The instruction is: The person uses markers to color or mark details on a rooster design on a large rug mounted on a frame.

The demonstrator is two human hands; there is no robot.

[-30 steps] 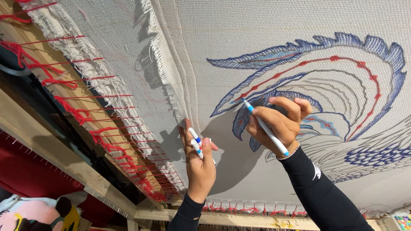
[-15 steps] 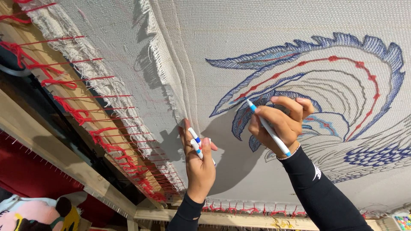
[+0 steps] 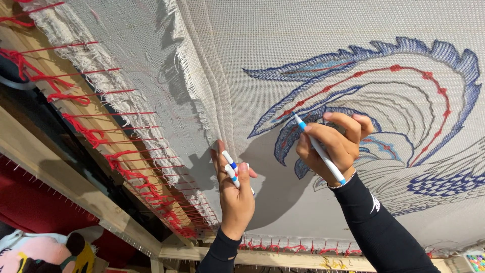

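Observation:
A white mesh cloth is stretched on a wooden frame and carries a drawn swirl pattern in blue, red and grey lines. My right hand holds a white marker with a blue tip, its tip touching the blue lines at the pattern's left side. My left hand rests flat against the cloth lower down and grips two or three white markers with blue and red bands. Both arms wear black sleeves.
Red yarn laces the cloth's frayed left edge to the frame, and more red ties run along the bottom bar. A colourful plush object lies at bottom left. A tray of small colourful items shows at the bottom right corner.
My right hand with the marker has shifted slightly to the right along the blue lines. My left hand stays in place on the cloth.

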